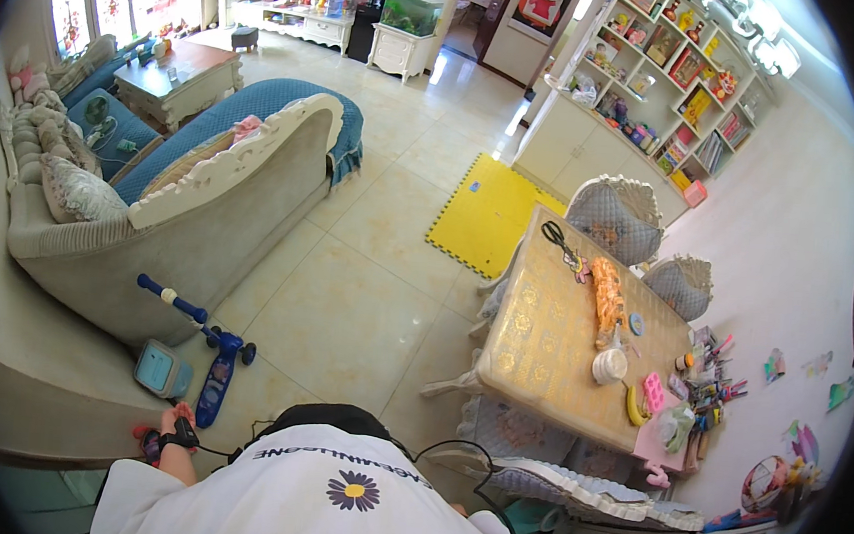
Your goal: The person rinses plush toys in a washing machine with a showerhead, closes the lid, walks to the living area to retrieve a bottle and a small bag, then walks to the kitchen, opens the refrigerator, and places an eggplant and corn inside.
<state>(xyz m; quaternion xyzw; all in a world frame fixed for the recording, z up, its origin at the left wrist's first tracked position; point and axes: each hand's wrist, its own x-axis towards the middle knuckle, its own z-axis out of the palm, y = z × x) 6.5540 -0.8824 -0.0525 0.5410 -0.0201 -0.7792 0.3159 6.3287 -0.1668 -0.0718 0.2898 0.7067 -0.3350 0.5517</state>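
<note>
My left hand (181, 419), with a black strap at the wrist, is low at the left edge of my body, near the blue kick scooter (216, 382) and a light-blue bin (163, 369). Whether its fingers hold anything cannot be made out. A dark and pinkish-red object (150, 442) lies beside that wrist. My right hand is out of view; only a bit of skin shows beside the white shirt. Before me is a tiled floor (343, 283). To the right, a dining table (541, 351) bears black-handled scissors (553, 233), an orange patterned bag (607, 292), a white round container (609, 366) and bananas (635, 408).
A grey sofa (163, 276) stands at the left. A yellow foam mat (488, 211) lies on the floor beyond the table. Chairs with quilted covers (615, 218) surround the table. A black cable (483, 460) loops beside my body. White shelves (637, 80) stand at the far right.
</note>
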